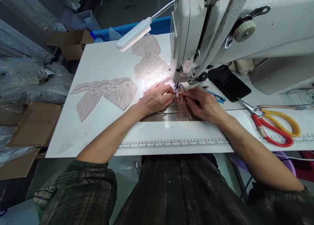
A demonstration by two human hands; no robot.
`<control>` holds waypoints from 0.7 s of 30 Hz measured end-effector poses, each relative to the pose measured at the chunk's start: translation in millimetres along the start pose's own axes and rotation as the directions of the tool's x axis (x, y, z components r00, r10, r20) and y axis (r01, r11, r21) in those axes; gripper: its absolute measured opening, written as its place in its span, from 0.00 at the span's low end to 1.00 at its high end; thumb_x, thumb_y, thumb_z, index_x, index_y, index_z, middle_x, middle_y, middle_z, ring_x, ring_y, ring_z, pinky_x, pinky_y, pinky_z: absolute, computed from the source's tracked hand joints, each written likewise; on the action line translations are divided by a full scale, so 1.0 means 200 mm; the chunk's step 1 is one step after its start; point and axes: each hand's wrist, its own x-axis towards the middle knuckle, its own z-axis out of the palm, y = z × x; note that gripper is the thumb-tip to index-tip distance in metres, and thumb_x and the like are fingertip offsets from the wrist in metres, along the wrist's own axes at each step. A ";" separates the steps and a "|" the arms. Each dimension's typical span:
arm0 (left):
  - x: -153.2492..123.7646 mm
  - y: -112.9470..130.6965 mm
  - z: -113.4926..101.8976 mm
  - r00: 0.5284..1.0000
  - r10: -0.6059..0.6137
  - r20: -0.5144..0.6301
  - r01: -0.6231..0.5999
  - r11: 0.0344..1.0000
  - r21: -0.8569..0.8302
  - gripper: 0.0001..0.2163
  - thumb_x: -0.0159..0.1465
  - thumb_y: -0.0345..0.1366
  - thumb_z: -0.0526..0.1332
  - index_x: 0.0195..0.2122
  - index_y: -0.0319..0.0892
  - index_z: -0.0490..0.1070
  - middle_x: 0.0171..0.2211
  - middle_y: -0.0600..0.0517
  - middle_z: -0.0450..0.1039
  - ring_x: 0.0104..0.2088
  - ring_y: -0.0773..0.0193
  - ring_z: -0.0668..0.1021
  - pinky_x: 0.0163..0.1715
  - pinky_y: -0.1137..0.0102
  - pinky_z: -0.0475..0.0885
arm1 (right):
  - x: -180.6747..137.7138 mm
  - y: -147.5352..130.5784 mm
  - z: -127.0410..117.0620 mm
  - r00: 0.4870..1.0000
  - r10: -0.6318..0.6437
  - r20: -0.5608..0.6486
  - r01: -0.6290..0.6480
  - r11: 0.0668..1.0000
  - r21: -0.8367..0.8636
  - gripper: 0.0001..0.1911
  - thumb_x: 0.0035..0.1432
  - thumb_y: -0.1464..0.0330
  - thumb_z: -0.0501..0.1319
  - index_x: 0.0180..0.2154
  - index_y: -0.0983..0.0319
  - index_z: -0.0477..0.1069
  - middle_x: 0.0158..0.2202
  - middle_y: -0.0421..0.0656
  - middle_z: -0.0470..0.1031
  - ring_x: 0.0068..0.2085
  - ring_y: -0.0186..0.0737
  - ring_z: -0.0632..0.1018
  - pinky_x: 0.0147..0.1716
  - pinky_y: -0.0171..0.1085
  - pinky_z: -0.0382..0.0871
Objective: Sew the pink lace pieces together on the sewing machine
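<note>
Both hands meet at the needle, fingertips pinching a small lace piece.

Near edge: ruler strip [171,143] along the table [98,67]. Left hand [155,99] and right hand [204,103] converge from either side; both pinch the lace piece [176,94], which lies just ahead of the fingertips, under the sewing machine [220,31] head. Neither hand is clearly nearer. Its long axis cannot be told. Beyond, left: loose lace pieces [108,92].

Ruler strip [171,143] on table edge — numbers legible, about 5 to 17.
</note>
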 end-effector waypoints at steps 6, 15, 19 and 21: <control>-0.01 0.01 0.02 0.999 -0.026 0.026 0.025 0.999 0.041 0.10 0.72 0.31 0.55 0.35 0.42 0.73 0.39 0.49 0.78 0.33 0.64 0.76 0.32 0.64 0.68 | -0.02 0.00 0.03 0.994 -0.073 0.081 0.085 0.985 -0.152 0.19 0.68 0.66 0.55 0.55 0.56 0.78 0.46 0.53 0.73 0.48 0.53 0.74 0.47 0.51 0.70; -0.02 0.01 0.00 0.996 -0.016 0.082 0.014 0.999 0.031 0.11 0.73 0.33 0.54 0.36 0.42 0.74 0.40 0.49 0.79 0.34 0.64 0.77 0.36 0.64 0.71 | -0.02 -0.01 0.03 0.992 -0.080 0.099 0.098 0.978 -0.186 0.19 0.69 0.64 0.53 0.53 0.57 0.78 0.47 0.53 0.72 0.48 0.53 0.72 0.47 0.52 0.69; -0.01 0.02 -0.04 0.992 0.035 0.125 -0.035 0.999 -0.003 0.10 0.72 0.33 0.54 0.38 0.40 0.75 0.42 0.48 0.79 0.35 0.62 0.77 0.38 0.63 0.72 | -0.02 -0.02 0.03 0.992 -0.077 0.097 0.094 0.976 -0.195 0.20 0.70 0.63 0.53 0.55 0.57 0.77 0.47 0.54 0.72 0.48 0.53 0.72 0.47 0.52 0.69; 0.00 0.02 -0.04 0.989 0.050 0.138 -0.050 0.999 -0.002 0.11 0.71 0.33 0.54 0.39 0.40 0.76 0.42 0.47 0.79 0.36 0.61 0.78 0.39 0.62 0.72 | -0.02 -0.02 0.03 0.991 -0.081 0.108 0.103 0.971 -0.218 0.19 0.70 0.63 0.54 0.56 0.57 0.77 0.47 0.54 0.71 0.47 0.53 0.71 0.46 0.52 0.69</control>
